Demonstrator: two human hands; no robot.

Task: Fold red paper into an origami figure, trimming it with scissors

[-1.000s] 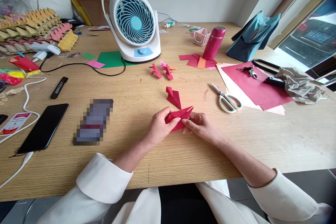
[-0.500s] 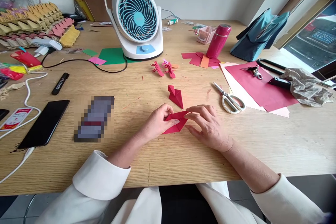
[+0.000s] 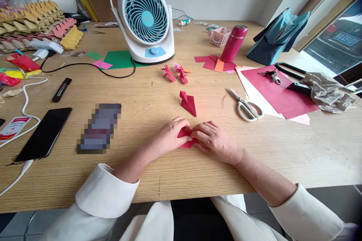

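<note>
Between my two hands a red sheet of origami paper (image 3: 187, 144) lies on the table, mostly covered by my fingers. My left hand (image 3: 173, 135) pinches its left side, thumb on top. My right hand (image 3: 216, 141) has its curled fingers closed on the right side of the same paper. Just beyond them rests a folded red paper piece (image 3: 188, 104) with a pointed end toward me. Farther back stand small red folded figures (image 3: 168, 73), partly overlapping pink and orange scraps.
Scissors (image 3: 246, 106) lie to the right, near red and white sheets (image 3: 278, 88). A pink bottle (image 3: 234, 43) stands on red slips by a blue bag (image 3: 275, 41). The fan (image 3: 148, 22) is at the back. Left are a marker (image 3: 61, 90), a black phone (image 3: 43, 134) and a blurred-out device (image 3: 99, 128).
My right hand has moved left and slightly down, closer to my left hand. More of the red paper is now covered, and its visible part is smaller.
</note>
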